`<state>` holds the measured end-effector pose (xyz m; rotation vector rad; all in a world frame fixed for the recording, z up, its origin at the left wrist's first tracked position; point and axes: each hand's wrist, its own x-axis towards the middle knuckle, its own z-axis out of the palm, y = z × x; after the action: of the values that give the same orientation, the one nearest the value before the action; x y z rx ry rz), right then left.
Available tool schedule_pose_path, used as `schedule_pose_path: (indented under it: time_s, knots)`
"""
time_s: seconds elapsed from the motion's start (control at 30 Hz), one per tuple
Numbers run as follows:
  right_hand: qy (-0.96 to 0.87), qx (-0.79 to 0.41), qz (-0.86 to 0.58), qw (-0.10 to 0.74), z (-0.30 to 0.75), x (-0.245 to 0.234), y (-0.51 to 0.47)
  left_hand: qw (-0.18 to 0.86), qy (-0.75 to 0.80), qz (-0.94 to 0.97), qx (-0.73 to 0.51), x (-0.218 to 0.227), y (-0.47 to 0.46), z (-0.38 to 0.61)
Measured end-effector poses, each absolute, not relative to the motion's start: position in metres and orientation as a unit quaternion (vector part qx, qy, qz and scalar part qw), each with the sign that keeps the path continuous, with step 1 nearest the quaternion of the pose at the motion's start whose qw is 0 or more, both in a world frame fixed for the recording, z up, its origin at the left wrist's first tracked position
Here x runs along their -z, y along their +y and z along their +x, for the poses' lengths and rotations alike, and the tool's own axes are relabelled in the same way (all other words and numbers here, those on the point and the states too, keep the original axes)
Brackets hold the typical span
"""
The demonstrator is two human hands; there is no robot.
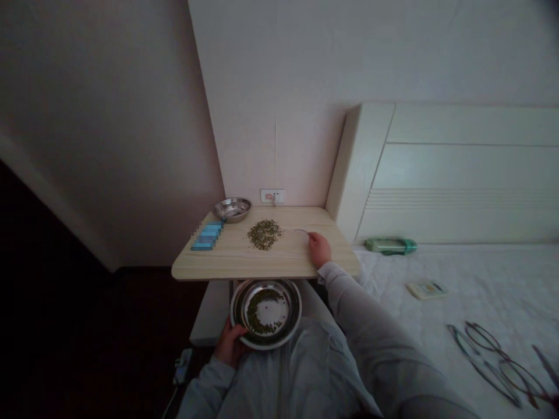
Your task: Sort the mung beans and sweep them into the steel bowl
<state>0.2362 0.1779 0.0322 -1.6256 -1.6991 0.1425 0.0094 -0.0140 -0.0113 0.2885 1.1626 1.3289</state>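
Note:
My left hand [230, 344] grips the near left rim of a steel bowl [297, 308] held on my lap just below the table edge; the bowl holds a ring of small green beans [264, 311]. My right hand [319, 249] rests on the small wooden table [236, 262], fingers closed on the handle of a thin metal spoon [301, 231] that points left. A loose pile of green beans [264, 234] lies on the tabletop just left of the spoon.
An empty steel bowl [232, 209] and a blue packet [207, 235] sit at the table's far left. A wall socket [272, 195] is behind. On the bed at right lie a green bottle [390, 245], a small box [427, 288] and two pairs of glasses [493, 358].

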Motion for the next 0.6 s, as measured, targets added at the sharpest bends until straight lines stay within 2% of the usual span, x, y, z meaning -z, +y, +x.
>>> schedule_pose_path:
  time_s: [0.13, 0.23, 0.37, 0.6]
  knots:
    - [-0.636, -0.115, -0.608, 0.461, 0.227, -0.031, 0.175, 0.631, 0.494, 0.123, -0.585, 0.016, -0.013, 0.009]
    - [-0.623, -0.171, -0.586, 0.489, 0.204, -0.030, 0.173, 0.630, 0.498, 0.128, -0.582, 0.016, -0.013, 0.009]
    - [-0.650, -0.206, -0.563, 0.466, 0.167, -0.029, 0.176, 0.635, 0.499, 0.130, -0.575, 0.013, -0.014, 0.008]
    - [-0.716, -0.157, -0.539, 0.414, 0.151, -0.029, 0.180, 0.624, 0.511, 0.138, -0.575, 0.012, -0.015, 0.008]
